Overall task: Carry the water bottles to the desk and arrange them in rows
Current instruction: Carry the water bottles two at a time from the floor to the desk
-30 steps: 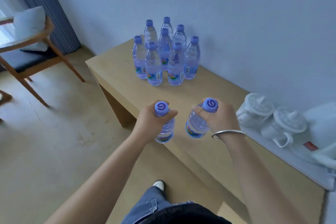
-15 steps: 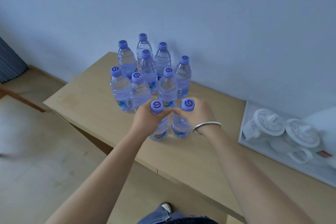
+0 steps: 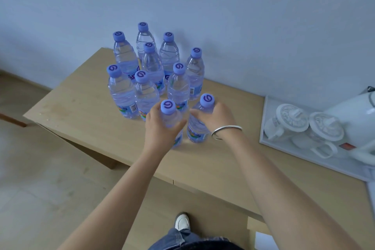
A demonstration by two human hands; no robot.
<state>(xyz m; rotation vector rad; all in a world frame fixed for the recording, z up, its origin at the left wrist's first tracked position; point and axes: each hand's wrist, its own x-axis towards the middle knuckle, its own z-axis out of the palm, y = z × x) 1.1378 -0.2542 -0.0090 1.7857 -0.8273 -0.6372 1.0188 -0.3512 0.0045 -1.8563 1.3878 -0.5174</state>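
Left hand (image 3: 162, 128): grips clear plastic water bottle with purple cap (image 3: 171, 122). Right hand (image 3: 215, 116): grips its twin (image 3: 197, 126). Both touch the pale wooden desk (image 3: 85, 115), fronting eight standing bottles (image 3: 150, 71). Best: square bases with that row, release gently.

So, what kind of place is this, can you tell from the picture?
Probably a hotel or guest room, though I cannot be sure. A wooden desk against a plain wall bears many water bottles, and beside them a white tray holds lidded white cups and a white kettle.
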